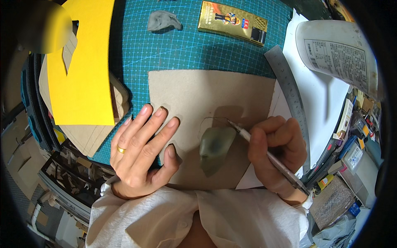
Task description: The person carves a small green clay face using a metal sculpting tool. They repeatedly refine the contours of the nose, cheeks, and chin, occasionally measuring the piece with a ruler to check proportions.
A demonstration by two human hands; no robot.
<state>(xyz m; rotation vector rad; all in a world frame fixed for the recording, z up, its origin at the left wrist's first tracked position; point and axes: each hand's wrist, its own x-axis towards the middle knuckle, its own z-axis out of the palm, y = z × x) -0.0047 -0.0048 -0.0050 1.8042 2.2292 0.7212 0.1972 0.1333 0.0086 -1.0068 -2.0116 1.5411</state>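
Note:
My left hand (142,151), with a gold ring, lies with fingers spread on the left edge of a grey-brown cardboard sheet (178,93). My right hand (277,153) grips a slim silver pen or pencil (241,132), its tip at a thin curved line drawn on the cardboard. A translucent grey-green piece (215,149), irregular in shape, lies on the cardboard between my hands, just below that line. The sheet rests on a green gridded cutting mat (132,53).
Yellow sheets (82,103) over card pieces lie left. A grey lump (161,20) and gold box (231,20) are at the top. A steel ruler (287,82), white paper (318,128) and white labelled container (337,53) are right, beside cluttered supplies (331,202).

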